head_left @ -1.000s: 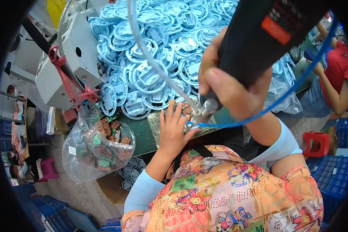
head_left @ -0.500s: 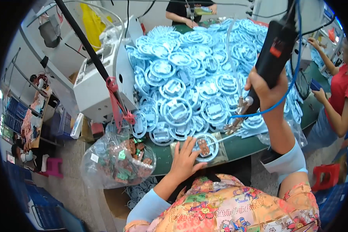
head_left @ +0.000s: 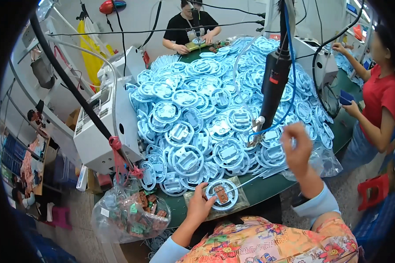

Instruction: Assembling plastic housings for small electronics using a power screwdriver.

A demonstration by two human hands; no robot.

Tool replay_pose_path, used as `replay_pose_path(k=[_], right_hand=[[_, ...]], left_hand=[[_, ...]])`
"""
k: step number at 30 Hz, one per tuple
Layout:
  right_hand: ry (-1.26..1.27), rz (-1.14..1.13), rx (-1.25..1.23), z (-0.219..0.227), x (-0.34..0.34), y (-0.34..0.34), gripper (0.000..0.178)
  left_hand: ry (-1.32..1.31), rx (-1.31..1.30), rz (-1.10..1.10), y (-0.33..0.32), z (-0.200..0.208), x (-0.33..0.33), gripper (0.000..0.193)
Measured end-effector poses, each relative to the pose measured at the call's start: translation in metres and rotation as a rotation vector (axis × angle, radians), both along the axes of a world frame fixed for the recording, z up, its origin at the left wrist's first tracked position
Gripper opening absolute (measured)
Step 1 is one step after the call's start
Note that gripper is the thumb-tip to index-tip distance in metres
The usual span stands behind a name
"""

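Note:
On a brown pad [head_left: 241, 197] at the near table edge lies a pale blue plastic ring piece [head_left: 232, 189] with a long thin stem. A brown circuit board [head_left: 222, 196] sits in its middle. My left hand [head_left: 199, 204] pinches the left rim of this piece between thumb and fingers. My right hand [head_left: 297, 147] is raised to the right of it, fingers loosely curled and slightly blurred, with nothing visible in them. Above and left of that hand hangs a black power screwdriver [head_left: 275, 85] with a blue air hose, touched by neither hand.
A big heap of pale blue ring pieces [head_left: 197, 114] covers the green table. Left stand a clear bag of circuit boards [head_left: 136, 215] and a white machine [head_left: 105, 131]. One person [head_left: 191, 26] works across the table, another in red [head_left: 377, 96] at right. A red stool [head_left: 373, 193] stands lower right.
My right hand has let go of the screwdriver, which now hangs upright over the heap. My left hand has gone from lying spread beside the ring piece to pinching its rim. The view has shifted.

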State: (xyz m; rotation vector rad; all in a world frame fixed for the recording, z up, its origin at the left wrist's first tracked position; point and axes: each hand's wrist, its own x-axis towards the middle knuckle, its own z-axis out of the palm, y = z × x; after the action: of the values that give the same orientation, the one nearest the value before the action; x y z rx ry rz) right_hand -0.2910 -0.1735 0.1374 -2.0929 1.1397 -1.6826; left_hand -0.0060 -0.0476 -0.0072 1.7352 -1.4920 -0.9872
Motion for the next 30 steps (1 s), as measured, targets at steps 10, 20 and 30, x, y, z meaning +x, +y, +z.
replay_pose_path(k=[10, 20, 30], right_hand=[[0.974, -0.066, 0.082, -0.089, 0.122, -0.099, 0.028], [1.176, -0.023, 0.416, -0.063, 0.141, -0.13, 0.051], [1.118, -0.165, 0.156, -0.083, 0.14, -0.128, 0.031]], left_hand=[[0.36, 0.135, 0.048, 0.011, 0.014, 0.008, 0.057], [0.607, 0.055, 0.271, 0.009, 0.045, 0.057, 0.018], [0.476, -0.175, 0.343, 0.005, 0.026, 0.044, 0.013]])
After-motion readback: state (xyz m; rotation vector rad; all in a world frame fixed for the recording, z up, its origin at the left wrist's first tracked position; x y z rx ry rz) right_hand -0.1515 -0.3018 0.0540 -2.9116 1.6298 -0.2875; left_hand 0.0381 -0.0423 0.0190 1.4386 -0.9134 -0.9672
